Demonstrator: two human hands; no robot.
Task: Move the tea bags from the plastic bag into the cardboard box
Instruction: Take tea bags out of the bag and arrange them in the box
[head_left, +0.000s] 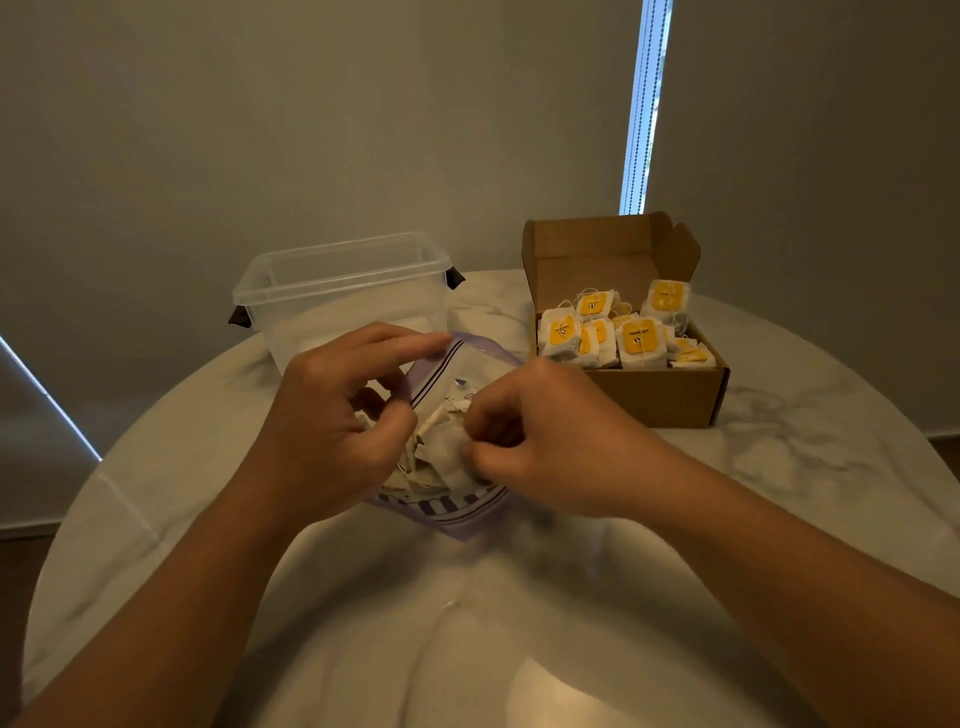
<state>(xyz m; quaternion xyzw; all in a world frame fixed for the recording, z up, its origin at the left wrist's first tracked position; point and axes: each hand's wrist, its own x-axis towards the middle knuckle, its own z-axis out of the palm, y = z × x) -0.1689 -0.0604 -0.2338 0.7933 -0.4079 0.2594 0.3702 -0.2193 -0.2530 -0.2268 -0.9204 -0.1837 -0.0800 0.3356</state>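
While our left hand (332, 415) pinches the zip-top plastic bag (470, 364) open, our right hand (530, 436) grasps tea bags (441, 452) inside it, near the cardboard box (654, 395).

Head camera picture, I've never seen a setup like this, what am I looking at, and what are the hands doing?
There is no machine here: a person wears a camera on the head, looking down at their own bare hands. On the round marble table stand a clear plastic container and an open cardboard box holding yellow-tagged tea bags. Nearer is a zip plastic bag. The left hand holds its mouth open; the right hand pinches loose tea bags inside it.
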